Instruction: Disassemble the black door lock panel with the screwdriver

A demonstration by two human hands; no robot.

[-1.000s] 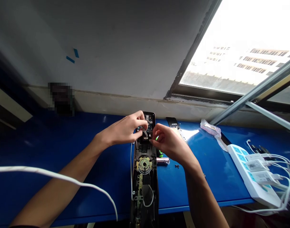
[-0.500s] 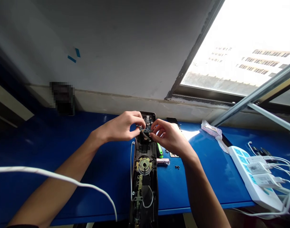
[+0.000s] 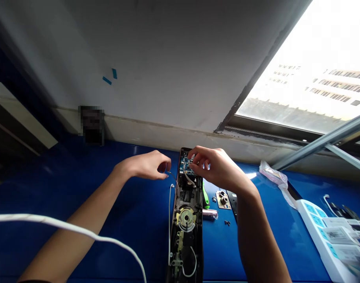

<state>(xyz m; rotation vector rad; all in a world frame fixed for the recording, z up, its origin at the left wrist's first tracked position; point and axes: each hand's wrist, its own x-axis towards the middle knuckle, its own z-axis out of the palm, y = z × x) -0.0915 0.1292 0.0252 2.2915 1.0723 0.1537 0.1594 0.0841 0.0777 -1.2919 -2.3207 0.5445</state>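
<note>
A long black opened housing (image 3: 190, 196) lies on the blue table, its inner parts exposed. A circuit board (image 3: 184, 163) sits at its far end, with a grey wire (image 3: 189, 179) looping down from it. My left hand (image 3: 152, 164) is just left of the housing, thumb and fingers pinching a thin wire (image 3: 173, 175) that runs back into the housing. My right hand (image 3: 213, 165) is bent over the board's right side, thumb and forefinger closed on the board; its other fingers are curled. Lower in the housing are a round metal part (image 3: 186, 219) and a white wire (image 3: 194, 259).
Right of the housing lie a green-handled tool (image 3: 205, 196), a silvery cylinder (image 3: 210, 214), small screws (image 3: 227, 223) and a small square part (image 3: 223, 199). A white power strip (image 3: 318, 236) with plugged chargers stands at right. A white cable (image 3: 115, 240) crosses the foreground.
My left hand has moved left off the board, drawing the thin wire out over the housing's side. My right hand stays at the board, now more exposed. The whole view has shifted.
</note>
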